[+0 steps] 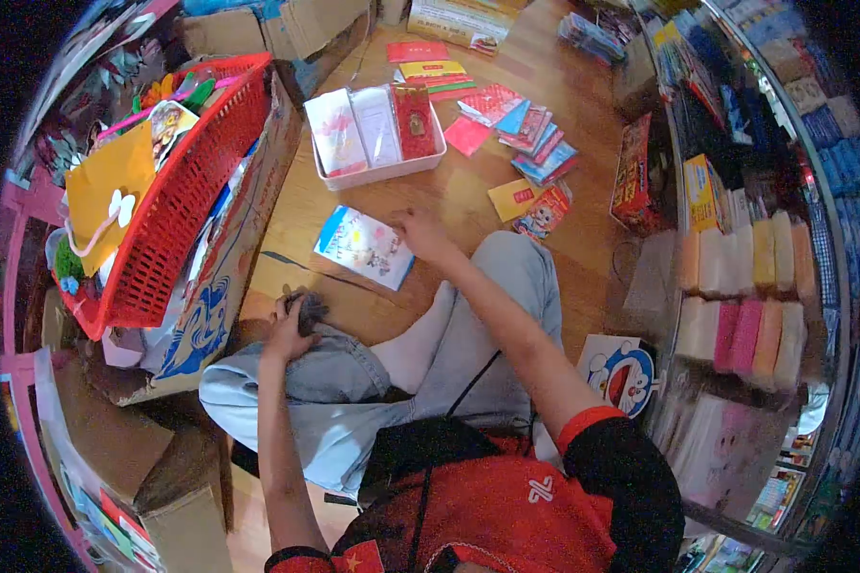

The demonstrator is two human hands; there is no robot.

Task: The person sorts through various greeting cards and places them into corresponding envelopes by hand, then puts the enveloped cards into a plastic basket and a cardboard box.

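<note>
A white and blue booklet with small cartoon figures [365,246] lies on the wooden floor in front of the crossed legs. My right hand [422,235] is at its right edge, fingers bent, and whether they grip it is hard to tell. My left hand [290,329] is low on the left by the knee, with a dark grey crumpled thing [308,307] at its fingers. Beyond the booklet stands a white tray [382,174] holding white packets [337,132] and a red one [414,119] in a row.
Red and yellow envelopes [433,72] lie behind the tray. Colourful packets [542,148] and a cartoon card [545,210] are spread to its right. A red basket [182,196] rests on a cardboard box at the left. Stocked shelves [680,286] line the right side.
</note>
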